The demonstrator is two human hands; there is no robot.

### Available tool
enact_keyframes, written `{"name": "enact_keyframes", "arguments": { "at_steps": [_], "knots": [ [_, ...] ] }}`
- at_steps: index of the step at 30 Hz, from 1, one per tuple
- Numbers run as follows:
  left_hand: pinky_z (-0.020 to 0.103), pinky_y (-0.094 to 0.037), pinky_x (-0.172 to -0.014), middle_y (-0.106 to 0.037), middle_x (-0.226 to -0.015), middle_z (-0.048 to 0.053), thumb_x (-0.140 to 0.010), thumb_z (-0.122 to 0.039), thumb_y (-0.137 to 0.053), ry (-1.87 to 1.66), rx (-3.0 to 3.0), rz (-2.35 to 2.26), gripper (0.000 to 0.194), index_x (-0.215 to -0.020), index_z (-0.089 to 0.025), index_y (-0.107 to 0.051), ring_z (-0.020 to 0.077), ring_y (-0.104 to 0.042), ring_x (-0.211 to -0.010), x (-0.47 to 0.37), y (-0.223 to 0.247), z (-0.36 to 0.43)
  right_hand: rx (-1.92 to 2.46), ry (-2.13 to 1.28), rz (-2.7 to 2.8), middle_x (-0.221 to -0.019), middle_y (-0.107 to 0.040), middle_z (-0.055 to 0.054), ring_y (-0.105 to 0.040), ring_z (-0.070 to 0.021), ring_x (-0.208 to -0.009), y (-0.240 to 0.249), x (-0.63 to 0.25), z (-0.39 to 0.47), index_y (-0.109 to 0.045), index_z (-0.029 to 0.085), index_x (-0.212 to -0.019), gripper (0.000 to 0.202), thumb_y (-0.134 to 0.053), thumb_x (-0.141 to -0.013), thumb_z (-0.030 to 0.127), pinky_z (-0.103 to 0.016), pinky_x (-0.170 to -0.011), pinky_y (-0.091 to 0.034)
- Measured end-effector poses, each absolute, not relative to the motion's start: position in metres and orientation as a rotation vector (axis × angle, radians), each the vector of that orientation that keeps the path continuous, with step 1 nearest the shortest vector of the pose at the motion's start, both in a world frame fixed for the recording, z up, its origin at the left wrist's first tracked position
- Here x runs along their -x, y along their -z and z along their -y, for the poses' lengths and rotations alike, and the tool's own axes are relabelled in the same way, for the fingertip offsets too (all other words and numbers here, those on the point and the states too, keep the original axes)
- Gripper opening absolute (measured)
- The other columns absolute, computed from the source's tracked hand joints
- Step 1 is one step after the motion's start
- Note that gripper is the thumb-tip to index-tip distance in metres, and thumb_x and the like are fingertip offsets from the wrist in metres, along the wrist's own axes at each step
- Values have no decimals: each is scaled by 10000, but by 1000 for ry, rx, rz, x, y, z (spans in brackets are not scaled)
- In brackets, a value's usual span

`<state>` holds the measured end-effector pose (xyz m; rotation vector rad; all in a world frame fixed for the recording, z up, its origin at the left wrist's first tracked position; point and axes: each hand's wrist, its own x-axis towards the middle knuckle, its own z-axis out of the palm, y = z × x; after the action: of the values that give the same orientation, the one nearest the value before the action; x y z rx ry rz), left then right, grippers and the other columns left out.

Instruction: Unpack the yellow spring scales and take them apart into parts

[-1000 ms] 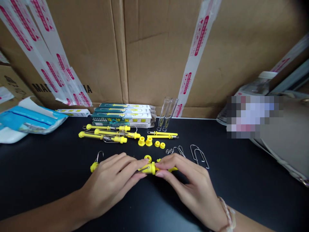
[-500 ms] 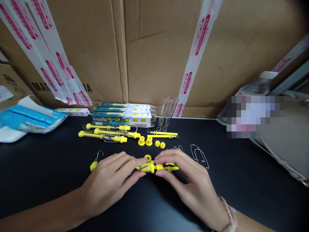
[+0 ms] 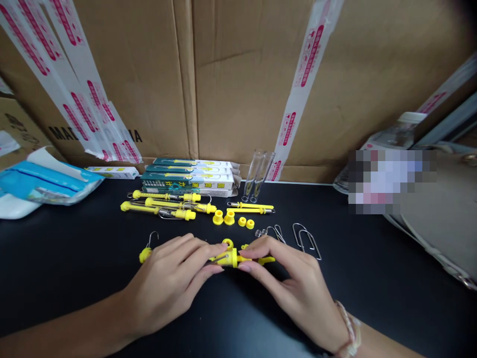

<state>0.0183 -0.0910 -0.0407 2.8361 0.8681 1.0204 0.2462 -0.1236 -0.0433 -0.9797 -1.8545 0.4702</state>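
Yellow-collared tube [image 3: 226, 258] is held in front of the box stack [image 3: 190, 184], in line with its right end, lying roughly level. Contact with the table [image 3: 231, 318] cannot be told.

Left hand [image 3: 169, 278]: tube is clasped between thumb and curled fingers, just left of the collar. Right hand [image 3: 296, 281]: narrow yellow stem [image 3: 244, 258] is pinched between thumb and forefinger, right beside the collar. Yellow strip [image 3: 267, 260] is seen past the right fingers; any join to the stem is hidden.

Yellow knob [image 3: 144, 255], with a metal hook rising from it, is partly covered by the left hand, in front of the box stack's left end. Whether it is joined to the tube cannot be seen.

Yellow ring [image 3: 228, 243] is seen between tube and box stack, near the left fingertips. Farther right of the box stack and in front of it, wire hooks [image 3: 278, 232] and two large wire clips [image 3: 306, 241] are laid out.

Closer in front of the box stack: three yellow spring scales [image 3: 160, 211] are grouped; toward its right end, four yellow caps [image 3: 229, 218] are set in a row, and two yellow rods [image 3: 250, 211] lie beyond.

Immediately right of the box stack, two clear tubes [image 3: 254, 175] are stood upright. Far right of it, a bottle [image 3: 400, 133] and a bag [image 3: 439, 219]; far left, a blue packet [image 3: 48, 184]. Behind it, cardboard [image 3: 238, 99] is crossed by printed tape.
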Motion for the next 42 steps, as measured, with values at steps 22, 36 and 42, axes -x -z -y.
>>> {"name": "enact_keyframes", "arguments": {
  "at_steps": [22, 36, 42],
  "knots": [
    [285, -531, -817, -744, -1002, 11, -1003, -208, -559, -1047, -2694, -1071, 172, -1155, -206, -640, 165, -697, -874, -17, 44, 90, 1163, -119, 2117, -894, -735, -60, -559, -235, -927, 46, -270, 84, -713, 203, -1112, 191, -630, -951, 140, -350, -779, -541],
    [305, -527, -784, -759, -1000, 11, -997, -178, -555, -1058, -2776, -990, 162, -1128, -188, -651, 181, -692, -851, -18, 41, 92, 1169, -65, 2113, -950, -764, -49, -540, -231, -834, 37, -269, 92, -717, 213, -1026, 124, -633, -954, 157, -384, -736, -514],
    [316, -532, -766, -757, -996, 11, -987, -173, -570, -1059, -2769, -1009, 164, -1131, -186, -646, 186, -688, -835, -17, 42, 93, 1194, -171, 2269, -813, -708, -42, -537, -227, -823, 25, -277, 96, -727, 209, -992, 164, -729, -902, 345, -380, -717, -439]
  ]
}}
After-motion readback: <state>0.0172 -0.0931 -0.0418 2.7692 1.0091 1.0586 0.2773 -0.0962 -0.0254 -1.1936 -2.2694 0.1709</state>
